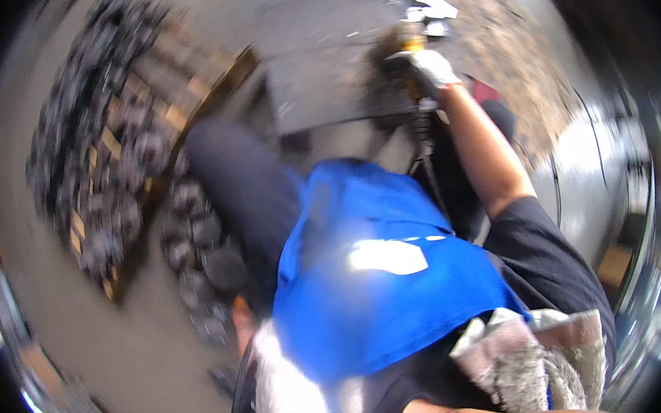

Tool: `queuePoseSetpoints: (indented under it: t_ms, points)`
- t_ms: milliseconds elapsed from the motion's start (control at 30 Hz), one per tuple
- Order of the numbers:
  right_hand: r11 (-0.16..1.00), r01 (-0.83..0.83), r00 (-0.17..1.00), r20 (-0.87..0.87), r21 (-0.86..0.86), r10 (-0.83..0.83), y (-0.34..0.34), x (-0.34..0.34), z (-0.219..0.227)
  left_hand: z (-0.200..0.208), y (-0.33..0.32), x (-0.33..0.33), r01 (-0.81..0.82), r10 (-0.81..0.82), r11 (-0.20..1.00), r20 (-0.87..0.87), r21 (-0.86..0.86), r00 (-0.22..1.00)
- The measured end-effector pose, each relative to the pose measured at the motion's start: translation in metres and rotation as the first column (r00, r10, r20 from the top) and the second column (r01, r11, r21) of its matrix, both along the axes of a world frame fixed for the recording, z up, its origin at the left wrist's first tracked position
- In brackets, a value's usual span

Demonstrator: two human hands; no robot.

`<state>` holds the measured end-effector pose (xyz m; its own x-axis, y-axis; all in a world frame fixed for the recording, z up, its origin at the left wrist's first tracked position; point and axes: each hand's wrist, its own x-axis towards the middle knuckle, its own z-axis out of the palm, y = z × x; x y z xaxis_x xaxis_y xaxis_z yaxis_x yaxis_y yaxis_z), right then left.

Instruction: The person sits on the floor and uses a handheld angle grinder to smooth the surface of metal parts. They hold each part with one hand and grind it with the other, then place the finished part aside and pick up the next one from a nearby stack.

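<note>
In a white glove, my right hand [433, 68] is closed around a yellow-and-black hand tool [411, 42], blurred, its exact kind unclear. A dark cable or hose [423, 133] runs from its lower end toward my lap. The tool is over the right edge of a dark metal plate [320, 75], by some small white pieces [433, 4]. On my left side only a bit of bare forearm [242, 322] shows, next to several round dark metal parts [197, 287]; my left hand itself is not visible.
A wooden pallet [217, 91] at the left is loaded with many dark metal parts [98, 108]. My knees flank the work spot, and a blue apron [383, 280] covers my front. Brown, rough ground [505, 53] lies beyond the tool at the right.
</note>
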<state>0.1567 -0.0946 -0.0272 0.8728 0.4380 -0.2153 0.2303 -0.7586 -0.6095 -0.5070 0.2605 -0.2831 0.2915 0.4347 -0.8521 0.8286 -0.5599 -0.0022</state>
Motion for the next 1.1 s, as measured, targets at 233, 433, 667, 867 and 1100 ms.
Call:
queuePoseSetpoints:
  t_ms: [233,433,667,867,1100]
  points:
    - [0.801,0.486,0.805,-0.536,0.349,-0.254,-0.038,0.022,-0.047,-0.015,-0.021,-0.015,0.03,-0.03,1.0,-0.181,-0.003,0.983]
    - [0.744,0.551,0.729,-0.652,0.378,-0.208,-0.024,0.011,-0.029,-0.038,-0.096,-0.059,-0.102,0.105,0.994,-0.181,0.027,0.978]
    - [0.782,0.504,0.718,-0.681,0.367,-0.143,-0.056,0.026,-0.037,-0.025,-0.077,-0.017,0.092,-0.079,0.995,-0.334,0.022,0.939]
    - [0.769,0.511,0.702,-0.702,0.384,-0.116,-0.043,0.021,-0.039,-0.017,-0.052,0.006,0.334,-0.286,0.942,-0.462,0.025,0.84]
    - [0.8,0.48,0.712,-0.693,0.361,-0.115,-0.071,0.053,-0.059,0.017,-0.022,0.061,-0.762,0.556,0.621,0.583,0.183,0.593]
